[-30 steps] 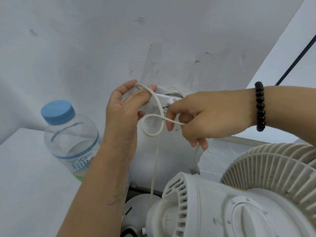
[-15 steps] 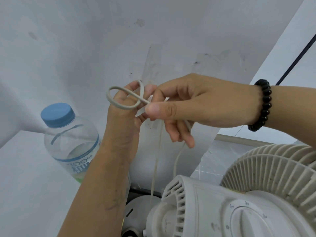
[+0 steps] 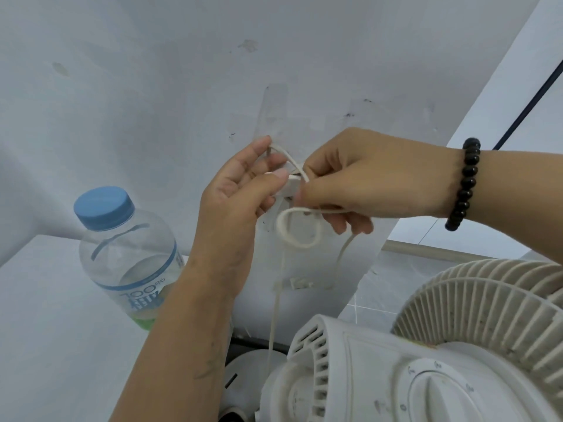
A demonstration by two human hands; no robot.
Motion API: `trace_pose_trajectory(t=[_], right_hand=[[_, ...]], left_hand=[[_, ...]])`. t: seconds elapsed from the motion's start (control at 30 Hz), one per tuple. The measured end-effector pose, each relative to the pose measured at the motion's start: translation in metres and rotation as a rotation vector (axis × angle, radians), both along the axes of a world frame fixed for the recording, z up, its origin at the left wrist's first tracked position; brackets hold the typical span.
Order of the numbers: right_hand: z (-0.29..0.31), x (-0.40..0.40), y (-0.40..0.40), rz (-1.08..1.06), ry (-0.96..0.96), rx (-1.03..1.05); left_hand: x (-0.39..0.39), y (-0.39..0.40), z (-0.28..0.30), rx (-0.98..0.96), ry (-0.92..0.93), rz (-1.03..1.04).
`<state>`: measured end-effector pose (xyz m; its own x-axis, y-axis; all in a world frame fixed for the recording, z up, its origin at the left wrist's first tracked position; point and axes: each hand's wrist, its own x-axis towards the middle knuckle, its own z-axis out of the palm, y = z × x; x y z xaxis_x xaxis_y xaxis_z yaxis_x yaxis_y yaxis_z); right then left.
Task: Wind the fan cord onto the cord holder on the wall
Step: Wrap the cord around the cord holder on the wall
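Pinching the cord (image 3: 300, 229) with both hands, right hand (image 3: 365, 181) and left hand (image 3: 234, 196), I keep it taut. I should lay the loop flat over the cord holder (image 3: 291, 185).

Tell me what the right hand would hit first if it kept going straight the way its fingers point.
The right hand points leftward, so it would probably meet the left hand first, whose fingertips sit just across the white cord holder. Depth is unclear; it might catch the holder instead.

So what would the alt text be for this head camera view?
Two hands, left hand and right hand, loop a white fan cord onto a wall-mounted cord holder, above a white fan and beside a blue-capped water bottle.
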<state>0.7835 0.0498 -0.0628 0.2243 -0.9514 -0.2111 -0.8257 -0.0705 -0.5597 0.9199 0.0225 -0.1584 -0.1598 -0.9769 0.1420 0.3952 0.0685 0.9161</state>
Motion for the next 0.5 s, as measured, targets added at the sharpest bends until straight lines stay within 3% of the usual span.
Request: trace_pose_trajectory(t=[0.33,0.5], right_hand=[[0.010,-0.010,-0.006,-0.253,-0.230,0.050],[0.012,-0.016,-0.004,-0.282,-0.119,-0.077]], left_hand=[[-0.004,-0.002,-0.005,-0.074,-0.067,0.072],[-0.003,-0.004,-0.009,-0.073,-0.049,0.051]])
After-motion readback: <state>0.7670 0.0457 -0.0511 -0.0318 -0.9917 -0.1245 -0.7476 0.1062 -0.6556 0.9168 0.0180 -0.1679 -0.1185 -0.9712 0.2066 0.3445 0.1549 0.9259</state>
